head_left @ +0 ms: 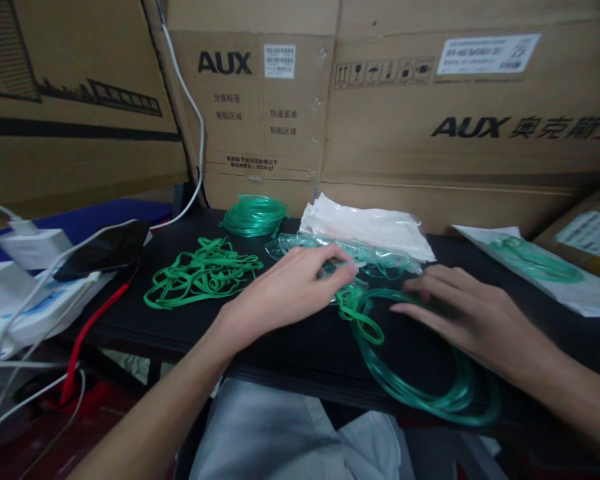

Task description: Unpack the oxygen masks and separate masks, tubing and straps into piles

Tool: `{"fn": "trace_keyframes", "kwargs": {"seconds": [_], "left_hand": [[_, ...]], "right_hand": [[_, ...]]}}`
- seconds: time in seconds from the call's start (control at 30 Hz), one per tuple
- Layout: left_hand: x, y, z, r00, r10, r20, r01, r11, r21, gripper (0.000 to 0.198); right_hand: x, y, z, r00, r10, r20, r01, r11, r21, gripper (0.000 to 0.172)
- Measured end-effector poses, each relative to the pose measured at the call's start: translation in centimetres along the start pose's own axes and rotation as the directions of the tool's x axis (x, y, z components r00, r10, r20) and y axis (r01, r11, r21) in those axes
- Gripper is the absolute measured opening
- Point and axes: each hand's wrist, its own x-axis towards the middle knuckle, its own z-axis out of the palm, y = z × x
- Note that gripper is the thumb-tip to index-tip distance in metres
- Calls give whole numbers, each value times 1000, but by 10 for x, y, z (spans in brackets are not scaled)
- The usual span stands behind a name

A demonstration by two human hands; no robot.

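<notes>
My left hand (305, 280) is closed, thumb and index finger pinched on a clear plastic oxygen mask (359, 284), which the fingers partly hide. From it hangs a bunched green elastic strap (365, 323). A coil of green tubing (420, 397) lies below and to the right, drooping at the table's front edge. Over the coil's upper part is my right hand (450, 303), slightly blurred, with bent fingers and the thumb apart from them. Just behind my hands, a row of clear green-tinted masks (390, 257) lies against white packets (365, 223).
A pile of green elastic straps (205, 273) and another tubing coil (255, 215) lie left on the black table (300, 357). At right is a packet with tubing (540, 260). A phone (105, 250), power strip (45, 300) and cables crowd the left. Cardboard boxes (380, 153) wall the back.
</notes>
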Motion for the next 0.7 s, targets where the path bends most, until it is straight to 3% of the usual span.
{"fn": "trace_keyframes", "kwargs": {"seconds": [0.17, 0.3, 0.37, 0.5, 0.6, 0.7], "left_hand": [[0, -1, 15, 999, -8, 54, 7, 1000, 16, 36], [-1, -2, 19, 999, -18, 43, 15, 997, 80, 40], [0, -4, 20, 1000, -6, 20, 4, 993, 115, 42], [0, -7, 23, 999, 5, -45, 4, 983, 183, 43], [-1, -7, 24, 998, -3, -58, 14, 979, 205, 45], [-1, -7, 23, 999, -6, -47, 17, 976, 217, 48]], "right_hand": [[5, -5, -9, 996, 84, -21, -85, 995, -48, 28], [8, -11, -23, 978, 210, -16, -210, 968, -134, 46], [6, -11, -28, 979, 204, -2, -202, 965, -168, 49], [-4, -6, -28, 994, 70, 80, -60, 990, -126, 33], [-9, 4, -23, 982, 85, 170, -78, 996, -47, 21], [-13, 22, -20, 976, 119, 184, -112, 993, -48, 17]]}}
